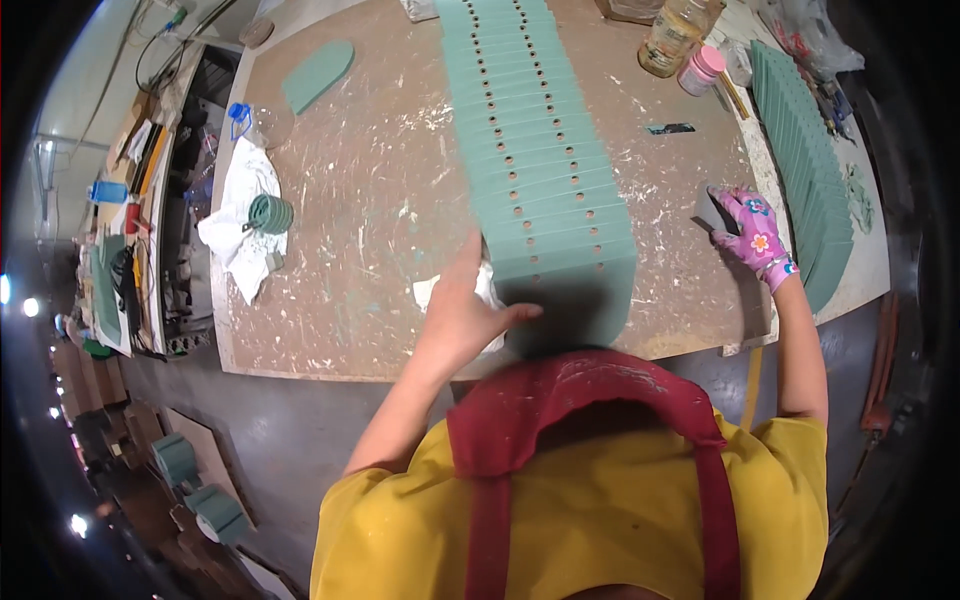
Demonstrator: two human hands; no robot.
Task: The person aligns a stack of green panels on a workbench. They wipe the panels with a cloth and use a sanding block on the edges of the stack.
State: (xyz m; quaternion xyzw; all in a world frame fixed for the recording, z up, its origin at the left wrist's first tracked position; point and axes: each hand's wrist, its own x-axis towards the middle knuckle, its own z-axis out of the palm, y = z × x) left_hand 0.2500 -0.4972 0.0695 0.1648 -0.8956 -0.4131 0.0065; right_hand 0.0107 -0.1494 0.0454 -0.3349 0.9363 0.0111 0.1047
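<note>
I viewed the left hand (463, 315), fingers spread, beside green pieces (556, 222); the gloved right hand (755, 238) grasped a grey pad (711, 213).

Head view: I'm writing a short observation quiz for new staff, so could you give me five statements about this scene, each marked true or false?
1. The right hand wears a pink glove with a flower pattern. True.
2. Both hands are gloved. False: the left hand is bare.
3. The overlapping green pieces in the central row show two lines of holes. True.
4. Every green piece on the table lies in the central row. False: a second row runs along the right side, and a single green piece lies at the upper left.
5. A white cloth lies on the table's left part. True.
</note>
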